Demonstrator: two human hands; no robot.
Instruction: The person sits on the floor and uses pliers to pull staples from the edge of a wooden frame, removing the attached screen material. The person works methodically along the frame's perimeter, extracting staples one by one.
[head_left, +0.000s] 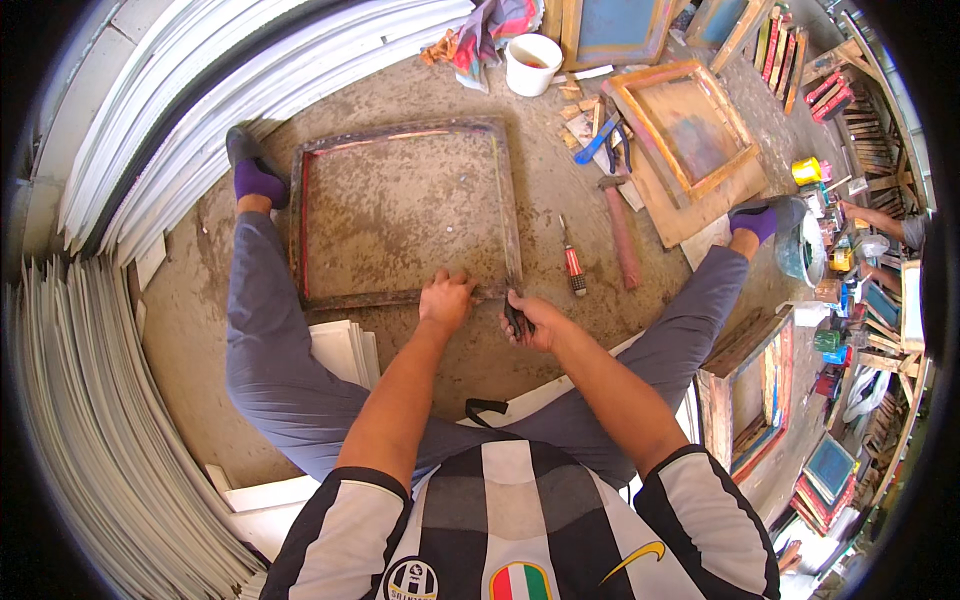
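The left hand (447, 300) curled over the wooden frame (508, 210). The right hand (541, 325) gripped a dark tool (514, 314) (a screwdriver (574, 268) lay nearby).

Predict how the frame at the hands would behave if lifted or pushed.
The frame probably feels light for its size, being open in the middle. Its wood-like bars suggest stiffness. Lying flat, it would likely slide, not tip.

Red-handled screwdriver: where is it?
In the head view, right of centre, the screwdriver lies between the rectangular dark wooden frame and the reddish-handled hammer.
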